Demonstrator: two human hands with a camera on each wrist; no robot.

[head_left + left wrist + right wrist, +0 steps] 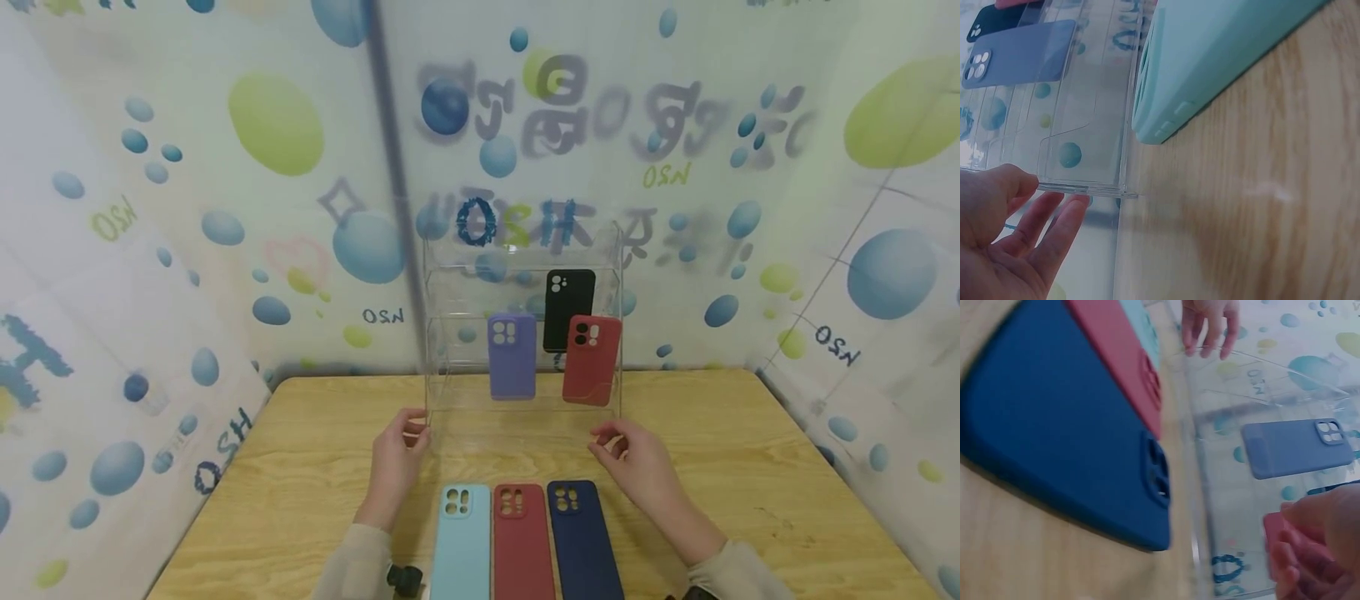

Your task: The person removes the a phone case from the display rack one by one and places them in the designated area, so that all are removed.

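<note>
A clear acrylic display stand (450,410) stands on the table, with a purple phone case (512,358), a red phone case (592,360) and a black phone case (564,304) on its tiers. My left hand (1019,231) pinches the stand's side edge, thumb on one face and fingers on the other. By the stand's lower right corner is my right hand (633,458), its fingers loosely bent with nothing visible between them. Contact between it and the clear panel cannot be made out. Light blue (461,542), dark red (522,542) and navy (585,542) phone cases lie in front.
The wooden table (750,492) reaches back to a patterned curtain (285,200) with bubbles and lettering, which also hangs on both sides. A small black object (405,580) is at the left wrist. The row of cases lies between my forearms.
</note>
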